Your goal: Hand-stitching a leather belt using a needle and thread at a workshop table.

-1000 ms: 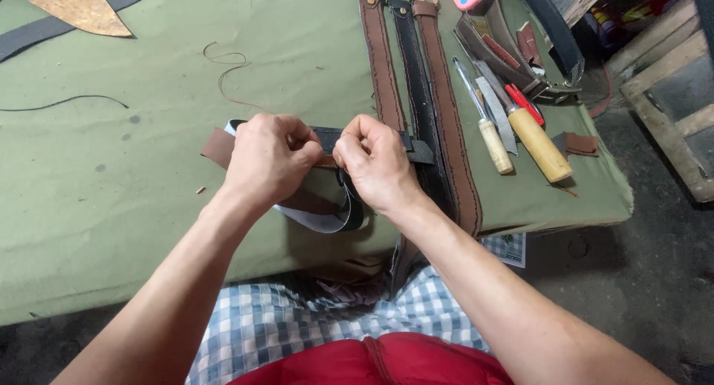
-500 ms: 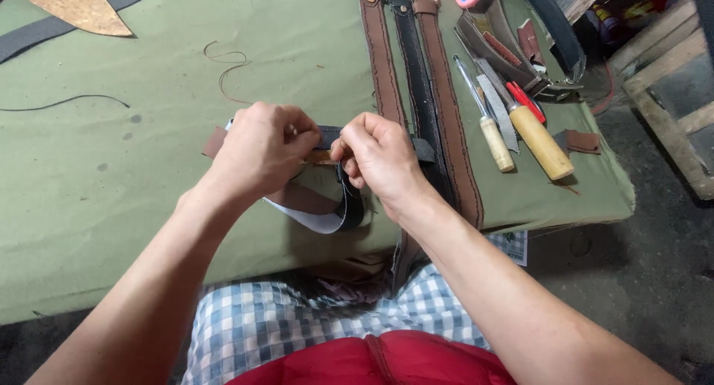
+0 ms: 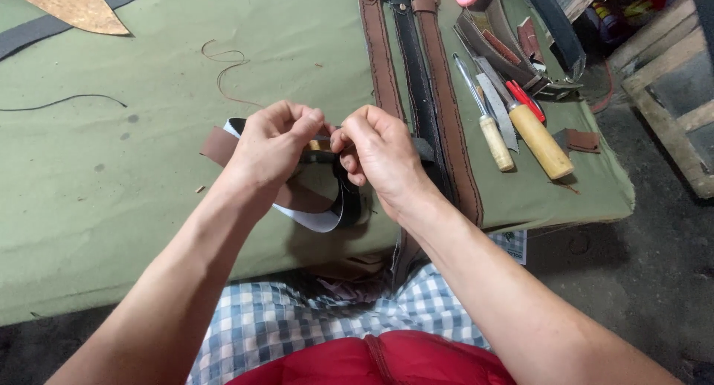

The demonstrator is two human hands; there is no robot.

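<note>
A green cloth [image 3: 149, 73] covers the work table. Lying lengthwise on the cloth's right half are three long leather straps [image 3: 416, 73], two brown ones flanking a black one. Just right of the straps rest a small wooden-handled awl [image 3: 494, 136], a flat metal blade [image 3: 497, 110], a thick wooden-handled tool [image 3: 541, 141] and a red-handled tool [image 3: 524, 99]. A small brown leather piece [image 3: 581, 140] sits near the cloth's right edge. A loose thread [image 3: 227, 65] curls left of the straps, and a tan leather scrap [image 3: 71, 6] lies at the cloth's far left corner.
</note>
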